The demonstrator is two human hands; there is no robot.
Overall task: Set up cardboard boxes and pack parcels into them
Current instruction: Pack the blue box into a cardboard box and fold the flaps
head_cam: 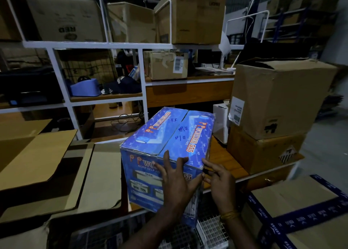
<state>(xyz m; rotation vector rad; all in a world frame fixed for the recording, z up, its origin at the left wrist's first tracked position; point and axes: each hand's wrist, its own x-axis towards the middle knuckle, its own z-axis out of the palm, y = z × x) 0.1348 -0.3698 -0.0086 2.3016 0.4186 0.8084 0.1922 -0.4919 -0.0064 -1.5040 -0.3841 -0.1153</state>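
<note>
One blue box (167,145) (flaps closed), two hands; left hand (177,181) fingers spread flat on it; right hand (218,179) fingers relaxed beside

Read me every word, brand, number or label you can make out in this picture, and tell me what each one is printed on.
"WONDER 555": top of the blue box.
"BOPP SELF ADHESIVE TAPE": same top, small.
"Size", "Colour", "BRN / TRN": blue box's front, where the left hand covers part of the brand.
"RED", upside down: brown carton on the top shelf.
Barcode sticker on the shelf carton, white label on the stacked carton, handwriting on the blue box: unreadable.
</note>
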